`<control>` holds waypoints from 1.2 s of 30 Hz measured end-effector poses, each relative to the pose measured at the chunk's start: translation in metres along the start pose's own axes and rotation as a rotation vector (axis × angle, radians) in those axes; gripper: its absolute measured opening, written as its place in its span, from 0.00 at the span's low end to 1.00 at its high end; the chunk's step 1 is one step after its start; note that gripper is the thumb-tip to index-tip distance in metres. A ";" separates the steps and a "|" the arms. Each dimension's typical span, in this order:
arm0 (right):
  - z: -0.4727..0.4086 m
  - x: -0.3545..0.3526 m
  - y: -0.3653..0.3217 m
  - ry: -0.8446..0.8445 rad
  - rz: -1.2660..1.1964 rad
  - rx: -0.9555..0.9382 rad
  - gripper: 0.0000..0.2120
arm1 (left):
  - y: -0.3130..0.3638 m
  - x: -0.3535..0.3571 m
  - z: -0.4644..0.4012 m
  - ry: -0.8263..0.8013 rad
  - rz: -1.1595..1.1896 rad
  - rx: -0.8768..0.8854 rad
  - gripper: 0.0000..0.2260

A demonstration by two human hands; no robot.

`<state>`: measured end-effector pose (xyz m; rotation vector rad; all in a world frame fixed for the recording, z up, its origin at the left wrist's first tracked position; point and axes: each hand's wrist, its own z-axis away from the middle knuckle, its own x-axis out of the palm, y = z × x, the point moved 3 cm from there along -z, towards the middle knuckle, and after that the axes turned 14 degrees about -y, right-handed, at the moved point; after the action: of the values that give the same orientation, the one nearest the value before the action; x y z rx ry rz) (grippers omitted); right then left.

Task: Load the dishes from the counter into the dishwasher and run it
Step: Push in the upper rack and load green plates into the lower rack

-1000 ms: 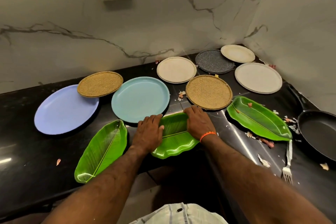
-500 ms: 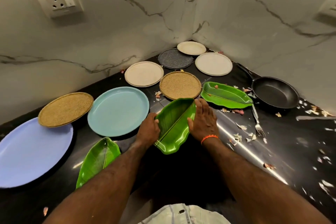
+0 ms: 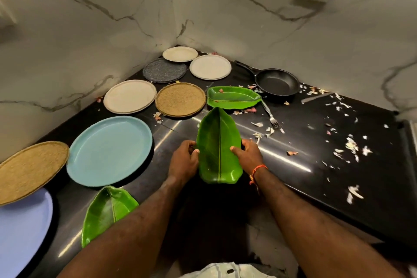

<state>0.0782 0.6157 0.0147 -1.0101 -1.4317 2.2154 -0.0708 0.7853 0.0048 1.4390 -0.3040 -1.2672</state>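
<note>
Both hands clamped on a green leaf-shaped plate (image 3: 218,149): left hand (image 3: 184,161) curled round its left edge, right hand (image 3: 249,156) gripping the right edge, thumb on the inner face. Plate between the hands, tip pointing away. Beyond the tip, a second leaf plate (image 3: 233,97); left of the left hand, a blue plate (image 3: 109,150).

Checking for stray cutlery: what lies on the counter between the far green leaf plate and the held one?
Head view: only food scraps between the far leaf plate and the held leaf plate; the fork lies to their right.
</note>
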 end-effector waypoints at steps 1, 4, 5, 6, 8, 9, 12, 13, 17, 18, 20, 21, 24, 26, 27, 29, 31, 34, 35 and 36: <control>0.003 -0.008 0.003 0.018 0.024 -0.007 0.07 | 0.004 0.001 -0.001 0.001 -0.011 0.019 0.08; 0.027 -0.034 0.018 0.090 0.070 0.020 0.06 | 0.022 0.013 -0.003 -0.013 -0.121 0.080 0.18; 0.037 -0.041 0.024 0.103 0.082 0.027 0.04 | 0.029 0.019 -0.002 -0.036 -0.185 0.117 0.21; 0.046 -0.048 0.031 0.102 0.101 0.035 0.04 | 0.036 0.024 0.000 -0.061 -0.256 0.165 0.24; 0.069 -0.060 0.047 0.104 0.135 0.068 0.03 | 0.051 0.041 0.006 -0.110 -0.410 0.287 0.28; 0.082 -0.067 0.054 0.113 0.148 0.087 0.03 | 0.059 0.051 0.011 -0.139 -0.482 0.348 0.29; 0.120 -0.080 0.076 0.128 0.181 0.137 0.05 | 0.077 0.090 0.028 -0.260 -0.673 0.493 0.28; 0.134 -0.083 0.083 0.131 0.181 0.152 0.06 | 0.082 0.104 0.036 -0.308 -0.731 0.527 0.26; 0.201 -0.096 0.112 0.170 0.180 0.216 0.07 | 0.095 0.158 0.080 -0.456 -0.822 0.655 0.20; 0.217 -0.098 0.119 0.170 0.174 0.238 0.08 | 0.098 0.170 0.092 -0.483 -0.832 0.680 0.19; 0.252 -0.104 0.133 0.181 0.168 0.269 0.08 | 0.105 0.195 0.115 -0.526 -0.891 0.722 0.18; 0.265 -0.106 0.140 0.185 0.169 0.282 0.07 | 0.107 0.204 0.124 -0.542 -0.917 0.734 0.17; 0.312 -0.112 0.159 0.216 0.179 0.327 0.07 | 0.115 0.236 0.155 -0.629 -0.925 0.750 0.16; 0.339 -0.116 0.171 0.248 0.192 0.352 0.07 | 0.116 0.254 0.173 -0.680 -0.900 0.749 0.14; 0.355 -0.119 0.177 0.273 0.201 0.370 0.07 | 0.118 0.262 0.182 -0.695 -0.892 0.755 0.13; 0.387 -0.126 0.189 0.321 0.247 0.405 0.09 | 0.121 0.279 0.197 -0.708 -0.891 0.770 0.12; 0.419 -0.133 0.202 0.365 0.306 0.435 0.12 | 0.127 0.295 0.209 -0.709 -0.903 0.775 0.12; 0.471 -0.140 0.228 0.421 0.322 0.516 0.15 | 0.143 0.327 0.233 -0.745 -0.930 0.817 0.12; 0.486 -0.142 0.237 0.439 0.306 0.534 0.16 | 0.148 0.338 0.242 -0.774 -0.929 0.843 0.13; 0.498 -0.142 0.245 0.456 0.290 0.548 0.16 | 0.153 0.348 0.250 -0.804 -0.919 0.865 0.13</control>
<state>-0.1463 0.0905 -0.0227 -1.4436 -0.4694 2.1737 -0.0684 0.3301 0.0082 1.7707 -0.8646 -2.6965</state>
